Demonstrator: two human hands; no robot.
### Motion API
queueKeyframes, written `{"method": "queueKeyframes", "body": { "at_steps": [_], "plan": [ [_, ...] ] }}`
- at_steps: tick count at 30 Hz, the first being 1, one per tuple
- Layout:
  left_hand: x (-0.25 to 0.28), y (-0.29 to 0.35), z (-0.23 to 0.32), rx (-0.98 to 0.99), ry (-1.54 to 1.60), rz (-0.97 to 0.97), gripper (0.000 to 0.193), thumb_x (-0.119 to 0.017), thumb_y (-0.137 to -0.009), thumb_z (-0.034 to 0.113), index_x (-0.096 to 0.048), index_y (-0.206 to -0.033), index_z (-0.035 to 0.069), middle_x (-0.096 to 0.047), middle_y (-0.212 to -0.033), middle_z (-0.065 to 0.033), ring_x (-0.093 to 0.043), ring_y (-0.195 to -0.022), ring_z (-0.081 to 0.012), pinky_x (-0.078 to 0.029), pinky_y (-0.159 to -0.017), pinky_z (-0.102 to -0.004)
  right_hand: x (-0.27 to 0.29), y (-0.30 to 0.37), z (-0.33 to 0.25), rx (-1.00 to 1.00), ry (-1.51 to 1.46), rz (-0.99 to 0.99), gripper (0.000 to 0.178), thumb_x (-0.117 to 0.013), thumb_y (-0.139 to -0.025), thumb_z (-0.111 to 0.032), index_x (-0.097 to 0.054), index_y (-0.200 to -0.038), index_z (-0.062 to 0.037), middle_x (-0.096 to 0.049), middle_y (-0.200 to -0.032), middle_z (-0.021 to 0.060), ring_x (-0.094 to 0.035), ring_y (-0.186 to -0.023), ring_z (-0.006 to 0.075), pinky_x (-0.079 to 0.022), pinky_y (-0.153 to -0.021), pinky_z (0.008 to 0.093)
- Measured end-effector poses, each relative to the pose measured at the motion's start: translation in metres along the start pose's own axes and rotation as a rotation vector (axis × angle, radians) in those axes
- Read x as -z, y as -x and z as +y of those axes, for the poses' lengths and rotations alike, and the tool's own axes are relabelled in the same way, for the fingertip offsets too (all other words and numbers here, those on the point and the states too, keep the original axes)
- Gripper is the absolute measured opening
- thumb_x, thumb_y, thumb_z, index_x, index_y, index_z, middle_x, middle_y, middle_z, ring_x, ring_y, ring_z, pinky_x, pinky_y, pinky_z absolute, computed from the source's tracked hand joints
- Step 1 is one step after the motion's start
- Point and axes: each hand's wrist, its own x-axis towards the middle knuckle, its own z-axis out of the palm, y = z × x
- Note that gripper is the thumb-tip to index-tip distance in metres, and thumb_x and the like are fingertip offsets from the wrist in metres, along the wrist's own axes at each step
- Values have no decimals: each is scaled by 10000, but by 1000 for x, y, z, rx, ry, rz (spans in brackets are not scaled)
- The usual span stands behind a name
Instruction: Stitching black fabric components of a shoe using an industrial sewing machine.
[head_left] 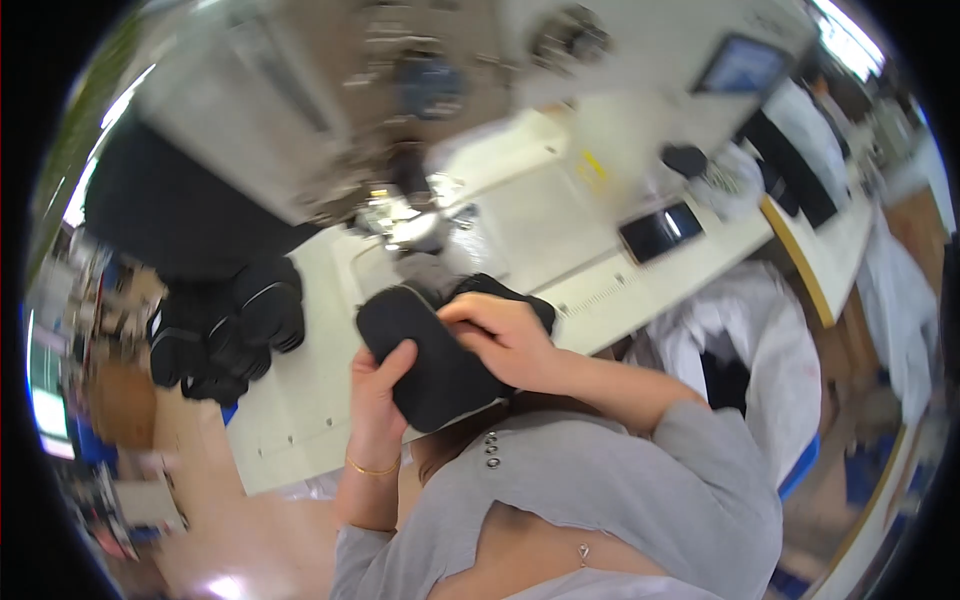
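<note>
A black, rounded fabric piece [445, 365] with a pale edge line is up off the table's near edge, between both my hands. My left hand [378, 395] grips its left side, with the thumb lying on top. On its upper right edge, my right hand [505, 340] closes with bent fingers, slightly blurred. More black fabric [510, 293] shows behind my right hand; I cannot tell whether it is part of the same piece. Just beyond my hands stands a sewing machine [405, 215], its needle area lit and smeared by motion.
Black fabric pieces [225, 330] are heaped at the table's left edge. A dark phone [660, 232] lies right on the white table [300, 400]. An open white bag [785, 370] with black contents is at the right, beside a wood-edged side table [800, 260].
</note>
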Motion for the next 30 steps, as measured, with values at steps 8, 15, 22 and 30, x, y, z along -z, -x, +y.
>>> {"method": "queueKeyframes", "body": {
  "at_steps": [8, 15, 22, 30],
  "plan": [
    [15, -17, 10, -397, -177, 56, 256, -588, -925, -10, -631, -1177, -8, -684, -1103, -135, -689, -988, -239, -600, -882, -380, -6, 20, 17, -128, -90, 35, 179, -646, -922, -145, -584, -896, 20, -568, -789, 92, -593, -669, 148, -459, -577, 286],
    [18, -15, 9, -330, -208, 164, 336, -585, -944, 8, -561, -1279, -14, -651, -1186, -155, -670, -1042, -262, -583, -926, -413, -12, 28, 17, -93, -81, 132, 144, -674, -875, -97, -585, -895, 15, -585, -857, 111, -606, -656, 190, -472, -572, 309],
    [4, -16, 3, -312, 3, 69, 328, -627, -900, -67, -607, -1219, 10, -680, -1118, -90, -672, -1009, -195, -556, -894, -334, -3, 27, 0, -81, -2, 212, 103, -712, -839, -14, -654, -920, 10, -645, -985, 136, -648, -731, 189, -529, -633, 280],
    [12, -14, 13, -290, 35, 60, 262, -609, -907, -51, -643, -1160, 11, -700, -1096, -102, -687, -1001, -210, -556, -905, -339, -7, 27, 6, -127, -37, 73, 96, -613, -897, 94, -620, -991, 74, -608, -1122, 139, -646, -842, 125, -543, -783, 239]
  ]
}}
